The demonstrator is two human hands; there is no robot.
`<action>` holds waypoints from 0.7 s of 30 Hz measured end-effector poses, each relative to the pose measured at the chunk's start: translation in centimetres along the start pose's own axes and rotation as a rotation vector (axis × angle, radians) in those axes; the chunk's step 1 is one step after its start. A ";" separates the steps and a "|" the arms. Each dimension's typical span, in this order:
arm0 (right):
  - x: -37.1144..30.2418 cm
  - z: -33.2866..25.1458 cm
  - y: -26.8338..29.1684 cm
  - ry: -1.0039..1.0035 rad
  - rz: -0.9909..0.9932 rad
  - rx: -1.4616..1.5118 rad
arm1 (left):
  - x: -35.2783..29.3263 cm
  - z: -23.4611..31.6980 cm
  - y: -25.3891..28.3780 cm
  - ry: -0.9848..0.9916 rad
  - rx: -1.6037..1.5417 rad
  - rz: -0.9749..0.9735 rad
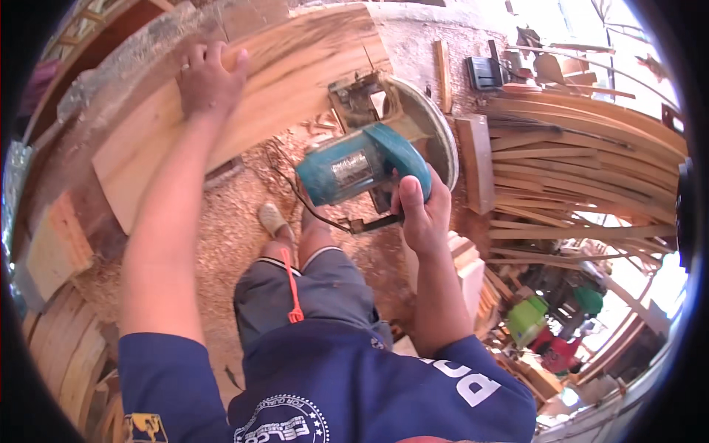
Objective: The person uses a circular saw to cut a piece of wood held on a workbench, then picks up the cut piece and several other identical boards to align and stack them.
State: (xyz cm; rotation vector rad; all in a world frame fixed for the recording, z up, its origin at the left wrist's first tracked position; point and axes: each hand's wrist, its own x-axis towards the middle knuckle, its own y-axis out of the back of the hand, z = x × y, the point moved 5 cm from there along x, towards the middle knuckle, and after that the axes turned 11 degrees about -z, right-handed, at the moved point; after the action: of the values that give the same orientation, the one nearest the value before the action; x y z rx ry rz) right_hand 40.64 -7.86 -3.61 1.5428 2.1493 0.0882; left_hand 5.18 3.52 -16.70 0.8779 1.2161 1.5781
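Observation:
A wide wooden board [295, 63] slants across the upper part of the view. My left hand [213, 81] lies on top of it with the fingers spread. Gripped by its rear handle in my right hand [426, 210] is a teal circular saw [347, 166]. The saw's base plate and round guard sit at the board's right end, beside a short dark line across the wood. Whether the blade touches the board is hidden by the saw. A dark power cord [325, 218] trails from the handle toward my legs.
Wood shavings [177, 258] cover the floor around my feet. Long strips of wood [576, 159] are stacked on the right, with a wooden block [474, 164] at their near end. More planks [66, 343] lie at the lower left. A green container [526, 320] stands at the lower right.

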 end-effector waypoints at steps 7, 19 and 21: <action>-0.3 1.1 -1.0 0.034 0.057 0.041 | -0.3 0.9 1.8 -0.010 -0.028 0.007; 0.4 1.0 -1.0 0.063 0.036 0.064 | -0.8 1.0 2.3 0.027 -0.094 0.014; 0.4 1.1 -1.0 0.056 0.033 0.046 | -0.8 0.8 2.2 0.030 -0.112 -0.003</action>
State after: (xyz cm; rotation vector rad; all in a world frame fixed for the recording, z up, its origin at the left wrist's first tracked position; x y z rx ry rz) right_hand 40.19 -8.15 -5.05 1.6198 2.1835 0.0950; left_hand 5.64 2.87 -14.33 0.7827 1.1383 1.6457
